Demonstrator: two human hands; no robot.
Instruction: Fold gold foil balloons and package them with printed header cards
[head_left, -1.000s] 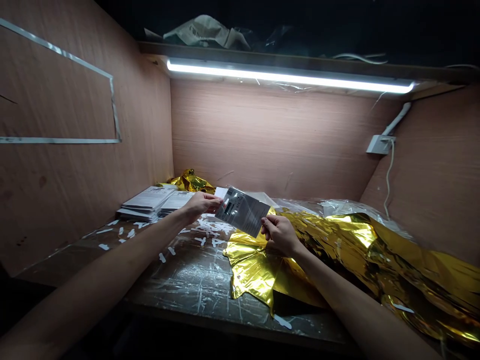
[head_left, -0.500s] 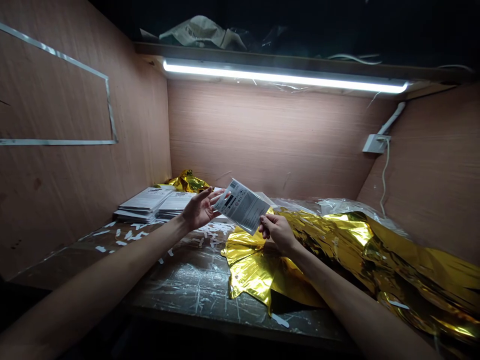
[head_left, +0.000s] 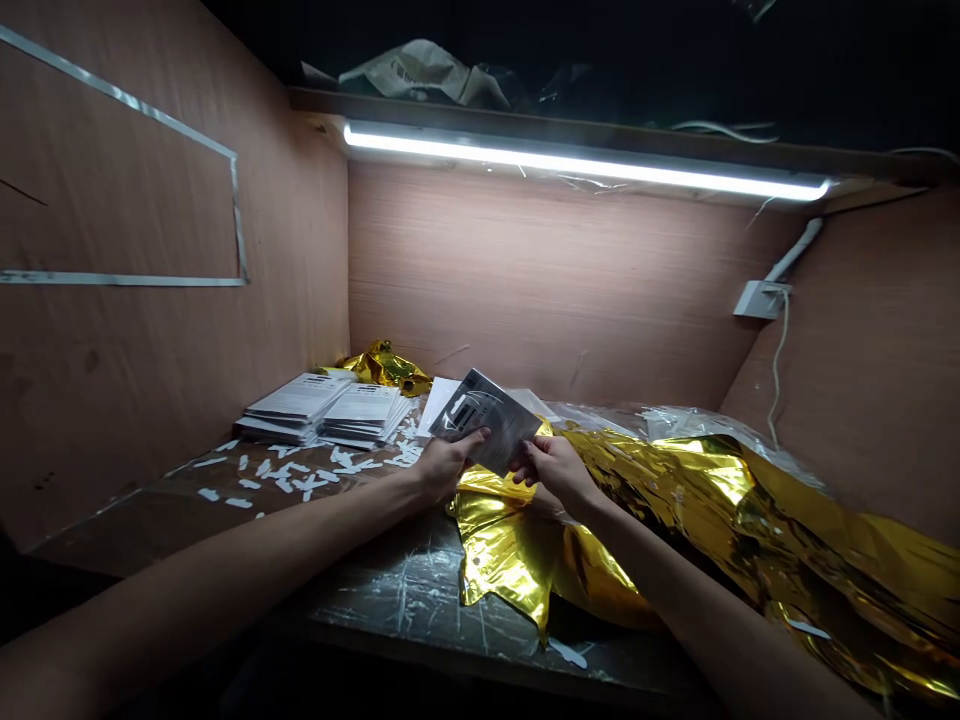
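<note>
Between my hands, above the table, is a flat printed packet (head_left: 495,415) with a hang hole and grey printing, tilted. My left hand (head_left: 446,465) is closed on its lower left edge, thumb across the front. At its right corner, the fingers of my right hand (head_left: 551,465) pinch it. Gold foil (head_left: 506,560) lies under and right of my hands. Two stacks of printed cards, a left stack (head_left: 289,405) and a right stack (head_left: 364,410), stand beyond my left forearm. What is inside the packet cannot be made out.
White paper scraps (head_left: 281,475) litter the table (head_left: 375,590) on the left. Clear plastic (head_left: 690,422) lies at the back right. More crumpled gold foil (head_left: 382,365) sits behind the stacks. A lit tube lamp (head_left: 585,165) hangs under the shelf; a socket box (head_left: 761,298) is on the right.
My left hand has moved from open beside the packet's left end to a grip on its lower edge. My right hand keeps its pinch. The view has shifted slightly.
</note>
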